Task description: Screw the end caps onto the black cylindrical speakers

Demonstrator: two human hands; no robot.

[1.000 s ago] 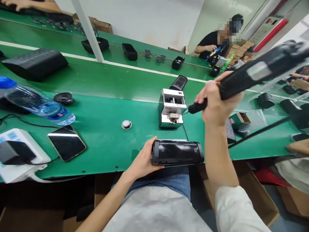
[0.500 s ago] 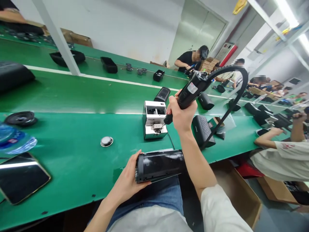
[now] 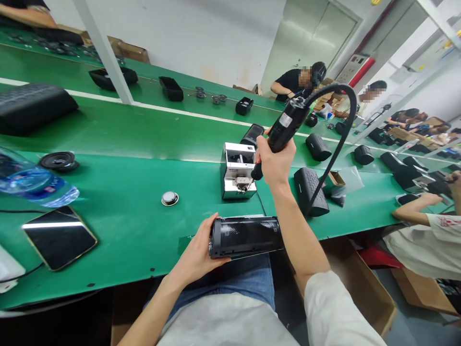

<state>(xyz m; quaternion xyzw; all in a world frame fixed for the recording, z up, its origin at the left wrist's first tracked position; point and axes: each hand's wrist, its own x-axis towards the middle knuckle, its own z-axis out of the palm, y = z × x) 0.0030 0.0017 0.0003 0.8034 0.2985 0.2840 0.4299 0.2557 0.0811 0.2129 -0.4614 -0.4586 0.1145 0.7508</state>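
My left hand [image 3: 198,252] grips the left end of a black cylindrical speaker [image 3: 247,237] lying on its side at the near edge of the green bench [image 3: 126,192]. My right hand [image 3: 273,161] is wrapped round a black electric screwdriver [image 3: 284,127] with a thick black cable looping off its top. The screwdriver's tip touches the front outlet of a small white and silver screw feeder box [image 3: 238,170] standing on the bench just beyond the speaker.
A small round metal disc [image 3: 169,198], a phone [image 3: 59,237], a water bottle [image 3: 34,179] and a loose speaker driver [image 3: 58,161] lie to the left. Black speaker bodies [image 3: 310,191] sit to the right and along the conveyor. Other people work at the far right.
The view has swung right then slightly back left. My right hand keeps the screwdriver tip at the feeder box, the tool now more upright. My left hand still holds the speaker.
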